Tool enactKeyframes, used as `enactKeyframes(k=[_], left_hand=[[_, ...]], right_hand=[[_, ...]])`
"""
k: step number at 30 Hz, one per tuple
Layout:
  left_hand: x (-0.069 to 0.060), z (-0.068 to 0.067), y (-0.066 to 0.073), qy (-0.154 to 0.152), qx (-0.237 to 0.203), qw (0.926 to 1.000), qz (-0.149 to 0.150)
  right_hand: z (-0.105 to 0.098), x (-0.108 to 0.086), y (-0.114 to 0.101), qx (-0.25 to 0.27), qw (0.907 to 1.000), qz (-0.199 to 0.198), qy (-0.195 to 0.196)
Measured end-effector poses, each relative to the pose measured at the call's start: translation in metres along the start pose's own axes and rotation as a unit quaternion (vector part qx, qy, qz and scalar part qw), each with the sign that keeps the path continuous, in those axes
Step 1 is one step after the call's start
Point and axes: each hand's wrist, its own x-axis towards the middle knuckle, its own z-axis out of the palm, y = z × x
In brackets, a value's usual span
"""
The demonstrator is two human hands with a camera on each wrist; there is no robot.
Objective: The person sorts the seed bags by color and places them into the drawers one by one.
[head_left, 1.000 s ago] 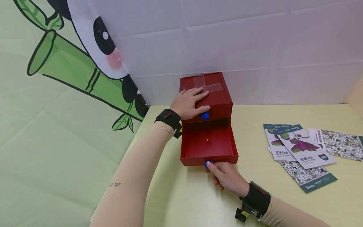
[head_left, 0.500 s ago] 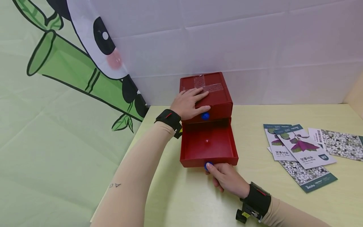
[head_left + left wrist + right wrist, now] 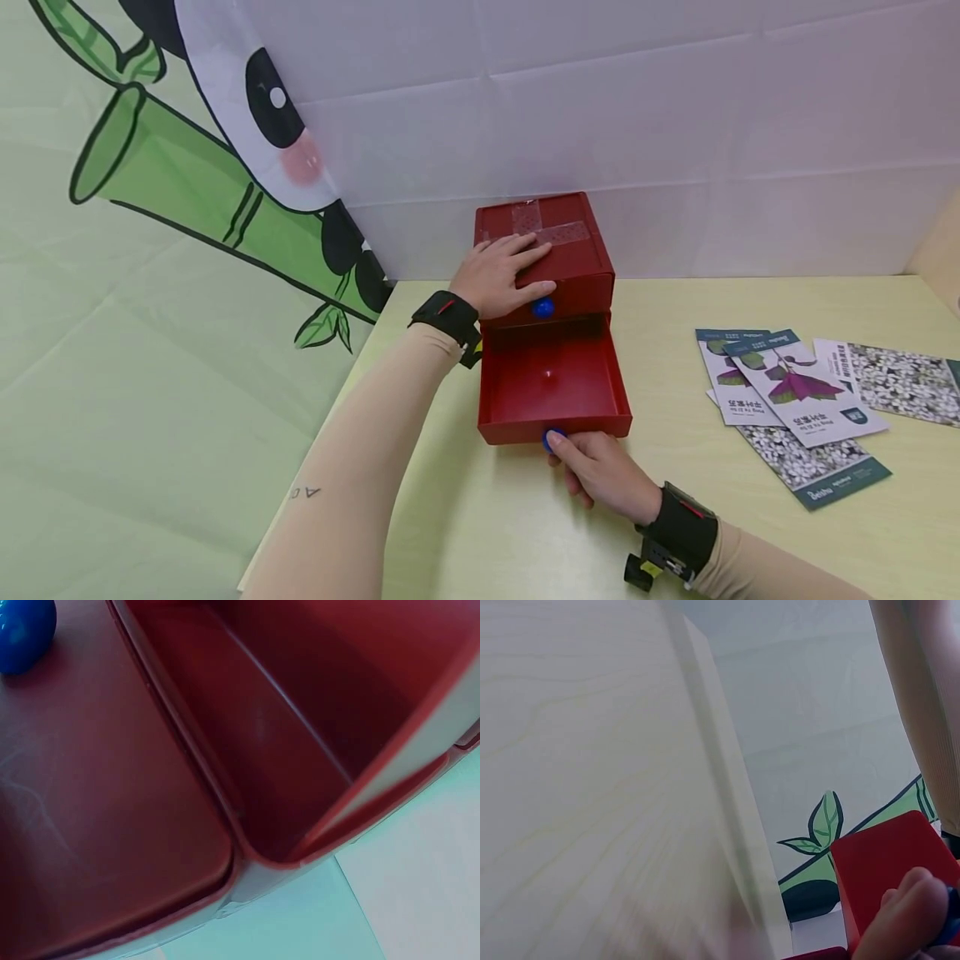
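Observation:
A red two-drawer box (image 3: 577,258) stands at the back of the table, with clear tape on its top. Its lower drawer (image 3: 525,392) is pulled out, and no items show inside. The left hand (image 3: 498,275) rests flat on the box top, fingers spread, its thumb near the upper blue knob (image 3: 543,308). With thumb and fingers, the right hand (image 3: 607,475) pinches the blue knob (image 3: 553,439) on the lower drawer's front. In the left wrist view the upper drawer front (image 3: 112,795) appears beside the open lower drawer (image 3: 270,727).
Several seed packets (image 3: 810,392) with flower pictures lie overlapping on the pale wooden table (image 3: 675,308), right of the box. A white cloth backdrop (image 3: 637,125) hangs behind. To the left hangs a green cloth (image 3: 150,375) with a bamboo and panda print.
The lower drawer and the right hand on its knob have shifted very slightly toward the person. The left hand stays on the box top.

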Motion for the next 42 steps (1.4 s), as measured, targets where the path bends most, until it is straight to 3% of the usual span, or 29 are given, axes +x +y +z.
enactKeyframes(k=[11,19,25,29,34,42], left_hand=[[0.003,0.003,0.000,0.007,-0.003,0.9999,0.008],[-0.001,0.002,-0.003,0.013,-0.005,0.9999,0.010],[-0.002,0.001,-0.001,0.012,-0.009,0.9998,0.011],[-0.003,0.002,-0.002,0.015,-0.010,0.9998,0.010],[-0.003,0.002,-0.004,0.013,-0.009,0.9998,0.011],[-0.005,0.000,-0.003,0.019,-0.013,0.9996,0.015]], right_hand=[[-0.003,-0.005,-0.006,-0.026,0.9995,0.007,0.016],[-0.003,-0.019,-0.031,-0.078,0.9944,-0.067,0.024],[-0.011,-0.037,-0.053,-0.075,0.9870,-0.123,0.070],[-0.020,-0.047,-0.065,-0.071,0.9772,-0.157,0.123],[-0.036,-0.056,-0.076,-0.103,0.9577,-0.175,0.203],[-0.071,-0.067,-0.076,-0.217,0.9201,-0.181,0.271]])
